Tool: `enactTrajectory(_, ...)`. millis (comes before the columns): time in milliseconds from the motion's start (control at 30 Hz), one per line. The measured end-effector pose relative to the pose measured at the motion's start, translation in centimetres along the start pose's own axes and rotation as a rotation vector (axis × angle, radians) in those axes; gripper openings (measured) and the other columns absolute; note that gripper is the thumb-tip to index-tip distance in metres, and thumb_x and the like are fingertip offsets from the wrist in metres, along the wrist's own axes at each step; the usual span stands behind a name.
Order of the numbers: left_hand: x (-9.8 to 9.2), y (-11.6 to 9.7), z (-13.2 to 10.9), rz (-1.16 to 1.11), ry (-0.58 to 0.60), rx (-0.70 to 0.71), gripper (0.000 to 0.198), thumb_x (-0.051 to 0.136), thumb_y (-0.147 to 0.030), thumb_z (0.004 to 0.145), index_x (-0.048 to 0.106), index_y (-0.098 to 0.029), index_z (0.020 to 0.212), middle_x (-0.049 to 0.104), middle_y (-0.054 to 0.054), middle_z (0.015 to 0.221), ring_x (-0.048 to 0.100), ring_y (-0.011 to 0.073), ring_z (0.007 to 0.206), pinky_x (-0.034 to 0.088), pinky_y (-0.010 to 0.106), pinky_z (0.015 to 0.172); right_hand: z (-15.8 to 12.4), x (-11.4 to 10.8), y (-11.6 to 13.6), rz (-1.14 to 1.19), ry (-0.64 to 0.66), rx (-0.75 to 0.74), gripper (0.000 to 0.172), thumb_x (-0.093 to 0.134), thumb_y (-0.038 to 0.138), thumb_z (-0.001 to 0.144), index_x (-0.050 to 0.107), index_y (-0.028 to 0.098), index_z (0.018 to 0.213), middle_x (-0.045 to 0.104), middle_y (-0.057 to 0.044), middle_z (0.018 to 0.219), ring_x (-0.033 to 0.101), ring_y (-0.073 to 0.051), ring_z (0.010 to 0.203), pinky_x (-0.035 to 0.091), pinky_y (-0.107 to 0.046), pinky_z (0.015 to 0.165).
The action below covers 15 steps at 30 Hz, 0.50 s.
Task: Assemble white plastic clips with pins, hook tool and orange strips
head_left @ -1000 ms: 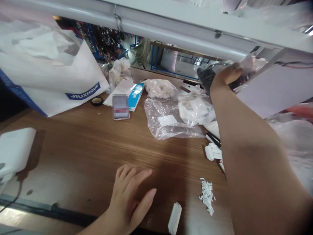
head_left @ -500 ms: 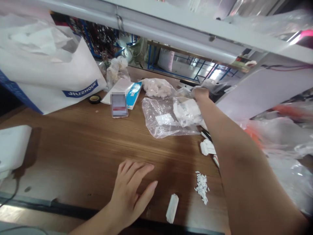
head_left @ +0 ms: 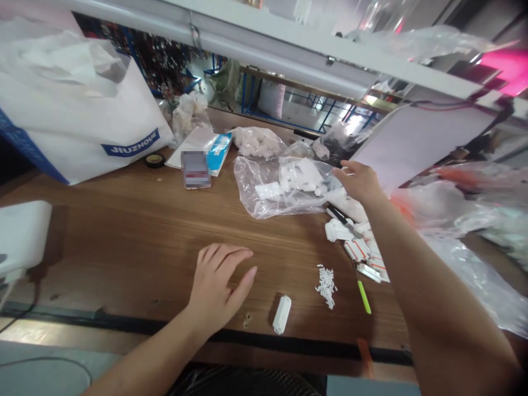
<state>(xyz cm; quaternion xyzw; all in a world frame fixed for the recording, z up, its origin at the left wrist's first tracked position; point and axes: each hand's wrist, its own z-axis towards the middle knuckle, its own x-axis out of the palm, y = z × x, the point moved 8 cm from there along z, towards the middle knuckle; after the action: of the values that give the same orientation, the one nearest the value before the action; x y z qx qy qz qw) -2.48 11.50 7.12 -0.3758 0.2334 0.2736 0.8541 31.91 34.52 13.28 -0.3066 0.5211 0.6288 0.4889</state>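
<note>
My left hand (head_left: 220,280) is over the near middle of the brown table, fingers stretched and the thumb apart, with nothing in it. To its right lies a white plastic block (head_left: 282,315). Beyond that is a small heap of tiny white pieces (head_left: 326,287). My right hand (head_left: 358,180) reaches out at the right, its fingers apart and nothing visible in them. It is beside a clear plastic bag (head_left: 258,204) with white parts; I cannot tell whether it touches the bag. Below it are a black-handled tool (head_left: 339,213) and several white plastic parts (head_left: 358,249).
A yellow-green stick (head_left: 364,297) lies at the right. Toward the back are a phone (head_left: 196,170), a booklet (head_left: 220,155), a tape roll (head_left: 155,160) and a bag of pale pieces (head_left: 259,143). A large white bag (head_left: 94,132) and a white box (head_left: 25,236) stand left.
My right hand has drawn back from the far dark bags toward the near right, uncovering the white parts and the yellow-green stick. The view has shifted; my left hand keeps its pose.
</note>
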Motion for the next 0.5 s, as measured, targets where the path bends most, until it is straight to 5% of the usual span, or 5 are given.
enactTrajectory(100,0.2,0.2,-0.1,0.020,0.002,-0.009,0.014,0.062,-0.023,0.096,0.063,-0.022,0.109,0.072,0.006,0.105,0.063,0.0254,0.097,0.041,0.042,0.088,-2.1,1.9,-0.6,0.047,0.144,0.090,0.050,0.068,0.032,0.085,0.069,0.007,0.128,0.078,-0.013,0.093,0.073,-0.027,0.088,0.056,-0.040,0.087)
enactTrajectory(300,0.8,0.7,-0.2,0.078,0.022,-0.009,0.012,0.061,-0.027,0.097,0.063,-0.022,0.108,0.072,0.006,0.105,0.062,0.0260,0.097,0.041,0.043,0.089,-6.1,7.2,3.9,0.170,0.301,-0.064,0.026,0.067,0.019,0.085,0.080,0.020,0.108,0.081,-0.005,0.097,0.074,-0.020,0.089,0.057,-0.033,0.090)
enactTrajectory(400,1.0,0.9,-0.2,0.101,0.042,-0.019,0.013,0.060,-0.029,0.098,0.063,-0.022,0.108,0.072,0.006,0.105,0.063,0.0266,0.097,0.041,0.044,0.089,-7.7,6.0,4.4,0.225,0.287,-0.105,0.037,0.068,0.028,0.087,0.074,0.019,0.123,0.080,-0.007,0.106,0.073,-0.021,0.092,0.057,-0.034,0.090)
enactTrajectory(500,1.1,1.0,-0.2,0.107,0.062,-0.033,0.013,0.060,-0.031,0.098,0.063,-0.021,0.107,0.072,0.006,0.106,0.063,0.0270,0.098,0.041,0.044,0.089,-9.7,2.1,1.9,0.230,0.193,-0.094,0.045,0.065,0.040,0.090,0.070,0.017,0.128,0.077,-0.009,0.115,0.072,-0.022,0.097,0.056,-0.033,0.088)
